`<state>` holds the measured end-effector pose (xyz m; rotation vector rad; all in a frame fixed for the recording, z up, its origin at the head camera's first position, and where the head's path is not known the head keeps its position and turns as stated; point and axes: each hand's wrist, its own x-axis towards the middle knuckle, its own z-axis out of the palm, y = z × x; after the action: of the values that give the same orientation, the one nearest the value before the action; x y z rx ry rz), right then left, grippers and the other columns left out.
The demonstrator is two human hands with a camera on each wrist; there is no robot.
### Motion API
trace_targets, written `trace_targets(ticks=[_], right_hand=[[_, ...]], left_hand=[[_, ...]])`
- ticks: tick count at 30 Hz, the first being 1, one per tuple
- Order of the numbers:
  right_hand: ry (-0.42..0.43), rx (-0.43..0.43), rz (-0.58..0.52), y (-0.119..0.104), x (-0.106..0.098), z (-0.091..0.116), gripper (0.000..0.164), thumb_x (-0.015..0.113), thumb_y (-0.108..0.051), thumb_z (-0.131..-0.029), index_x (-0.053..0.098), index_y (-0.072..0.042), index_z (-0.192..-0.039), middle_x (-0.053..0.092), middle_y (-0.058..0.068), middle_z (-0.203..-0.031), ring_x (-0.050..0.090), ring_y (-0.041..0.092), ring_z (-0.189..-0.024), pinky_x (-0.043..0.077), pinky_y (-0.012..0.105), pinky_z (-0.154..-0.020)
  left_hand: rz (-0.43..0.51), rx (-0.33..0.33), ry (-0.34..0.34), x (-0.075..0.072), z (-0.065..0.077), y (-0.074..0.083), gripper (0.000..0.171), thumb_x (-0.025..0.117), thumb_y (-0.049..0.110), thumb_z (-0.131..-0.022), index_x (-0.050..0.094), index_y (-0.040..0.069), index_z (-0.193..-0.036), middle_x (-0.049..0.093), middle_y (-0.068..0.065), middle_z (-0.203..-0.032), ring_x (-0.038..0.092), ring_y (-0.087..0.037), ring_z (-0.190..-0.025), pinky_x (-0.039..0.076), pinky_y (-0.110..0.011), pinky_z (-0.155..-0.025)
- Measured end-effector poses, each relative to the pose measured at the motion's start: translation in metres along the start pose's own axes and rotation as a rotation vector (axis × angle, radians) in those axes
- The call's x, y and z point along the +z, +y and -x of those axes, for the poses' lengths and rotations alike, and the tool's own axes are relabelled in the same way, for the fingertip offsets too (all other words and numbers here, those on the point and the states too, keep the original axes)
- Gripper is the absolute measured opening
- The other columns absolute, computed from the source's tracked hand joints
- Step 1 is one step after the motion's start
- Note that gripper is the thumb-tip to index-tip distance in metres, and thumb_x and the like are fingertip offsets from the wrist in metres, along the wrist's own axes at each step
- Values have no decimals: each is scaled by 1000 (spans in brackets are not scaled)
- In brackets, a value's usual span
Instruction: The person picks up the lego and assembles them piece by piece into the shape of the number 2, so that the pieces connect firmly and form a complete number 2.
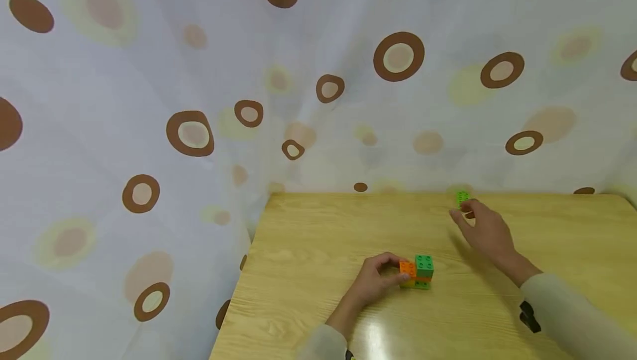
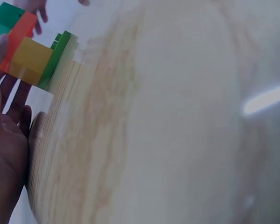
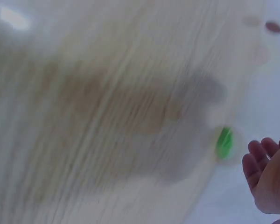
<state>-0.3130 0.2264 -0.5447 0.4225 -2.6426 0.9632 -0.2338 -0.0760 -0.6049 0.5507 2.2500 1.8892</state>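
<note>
My left hand (image 1: pixel 372 282) holds a small stack of toy building bricks between thumb and fingers, low on the table. The stack has an orange brick (image 1: pixel 407 268) and a dark green brick (image 1: pixel 424 265) on top. Below them the left wrist view shows a yellow brick (image 2: pixel 31 58) and a thin green base piece (image 2: pixel 55 61). My right hand (image 1: pixel 489 235) hovers by the table's back edge, fingers loosely bent with nothing held. Just beyond its fingertips lies a bright green brick (image 1: pixel 461 197), partly covered by the hand in the head view and blurred in the right wrist view.
The wooden table (image 1: pixel 318 249) ends at the back against a white curtain (image 1: pixel 328 34) with brown and cream spots, which also hangs along the left side. Light glares off the tabletop near the front.
</note>
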Motion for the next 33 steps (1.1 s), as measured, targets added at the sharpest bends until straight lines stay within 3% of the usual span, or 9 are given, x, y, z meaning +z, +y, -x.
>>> trace_targets(ticks=[3,7,9,12,17,23,27,33], right_hand=[[-31,124,39,28,-4,-16,63,58,-43,-109,54,14,-136,60,37,-127,63,53,-107,52,67,-77],[-110,210,66,51,-5,-26,80,56,-49,-108,46,25,-137,49,47,-128,57,60,-104,51,67,-74],[-155,237,72,55,-3,-29,88,52,-54,-108,40,26,-141,44,50,-129,54,64,-105,50,69,-74],[-229,259,70,52,2,-31,92,45,-62,-107,34,18,-152,36,52,-138,49,69,-111,47,71,-75],[-281,215,67,41,19,-40,78,42,-56,-110,41,7,-155,34,47,-143,45,67,-116,48,70,-73],[-250,123,112,43,35,-40,53,53,-37,-109,64,9,-132,47,41,-130,53,61,-106,52,66,-68],[-227,88,133,44,37,-39,44,59,-29,-107,67,11,-124,50,40,-127,59,56,-96,55,58,-62],[-139,20,143,41,41,-30,29,67,-24,-102,72,4,-99,60,32,-116,64,36,-78,55,47,-57]], left_hand=[[18,12,3,0,-1,-1,23,81,21,-96,76,15,-117,72,16,-116,66,-4,-109,54,-25,-97],[72,30,-3,3,2,-4,22,81,16,-96,76,10,-117,74,10,-119,67,-5,-109,56,-26,-96],[86,31,-10,4,2,-7,23,81,16,-95,76,10,-117,74,10,-121,67,-5,-110,55,-26,-96],[83,22,-16,5,3,-7,23,81,17,-96,76,11,-118,73,15,-118,66,-4,-111,52,-25,-100],[59,22,-19,0,2,-2,23,79,18,-97,75,12,-120,72,18,-116,64,-3,-113,49,-26,-105],[54,23,-26,0,4,-1,23,78,18,-98,74,12,-120,71,17,-117,64,-3,-113,51,-26,-103],[55,25,-35,0,3,-2,24,78,20,-98,74,13,-121,71,18,-118,65,-3,-114,50,-26,-104],[41,24,-28,0,2,-3,24,79,21,-98,75,15,-121,72,18,-118,65,-3,-113,52,-26,-101]])
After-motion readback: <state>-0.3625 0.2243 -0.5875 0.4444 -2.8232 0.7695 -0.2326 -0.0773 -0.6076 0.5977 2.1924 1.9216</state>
